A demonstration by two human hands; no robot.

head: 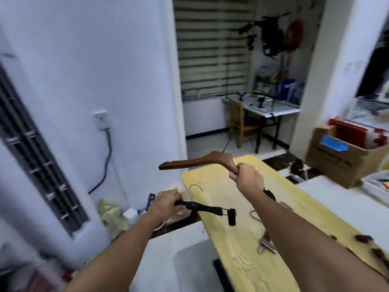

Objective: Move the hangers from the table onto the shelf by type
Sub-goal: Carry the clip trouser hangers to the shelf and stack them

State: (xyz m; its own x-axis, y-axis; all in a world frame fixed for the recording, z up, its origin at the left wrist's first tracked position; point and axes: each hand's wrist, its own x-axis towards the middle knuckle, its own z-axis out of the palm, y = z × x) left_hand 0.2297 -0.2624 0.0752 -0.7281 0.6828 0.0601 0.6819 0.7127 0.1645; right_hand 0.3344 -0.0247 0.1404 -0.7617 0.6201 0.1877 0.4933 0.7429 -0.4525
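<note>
Above the pale wooden table [237, 268], the right hand [248, 178] was curled tight round one end of a brown wooden hanger [195, 162], held clear of the top; lower, at the table's left edge, the left hand [165, 202] gripped a black clip hanger [204, 207] by its bar, hook upward; other hangers [266, 246] lay on the table beneath the right forearm.

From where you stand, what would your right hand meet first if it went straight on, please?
Likely the white wall on the left: the right hand, gripping the brown wooden hanger, points up-left past the end of the table. Depth is unclear.
</note>
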